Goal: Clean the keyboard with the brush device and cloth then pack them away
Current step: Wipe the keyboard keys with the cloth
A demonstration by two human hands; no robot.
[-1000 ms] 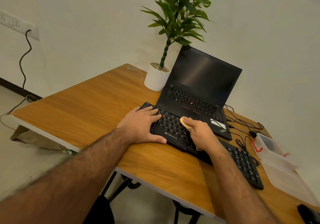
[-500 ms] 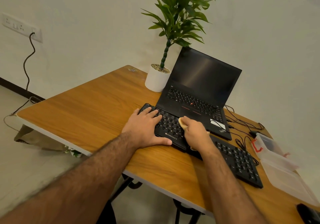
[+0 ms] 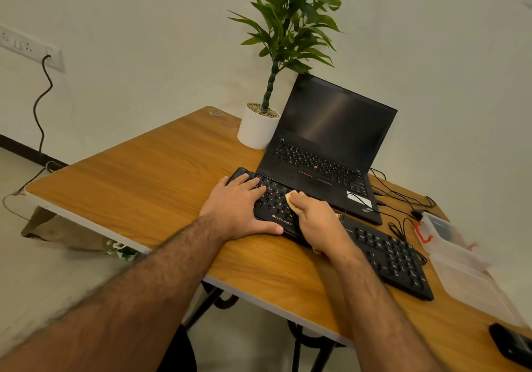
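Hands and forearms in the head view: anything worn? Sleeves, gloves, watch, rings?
Nothing worn that shows. The left hand and right hand are bare, with no gloves, rings or watch visible. Both forearms are bare and hairy, with no sleeve in frame.

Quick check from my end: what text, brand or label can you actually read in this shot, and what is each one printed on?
"ZEBRONICS": white lettering on the front edge of the black keyboard, between the two hands.
Key legends on the keyboard: too small to read.
Laptop key legends: too small to read.
White sticker on the laptop palm rest: nothing legible.
Small logo near the laptop's front right corner: blurred, unreadable.
Clear plastic box: no readable text.
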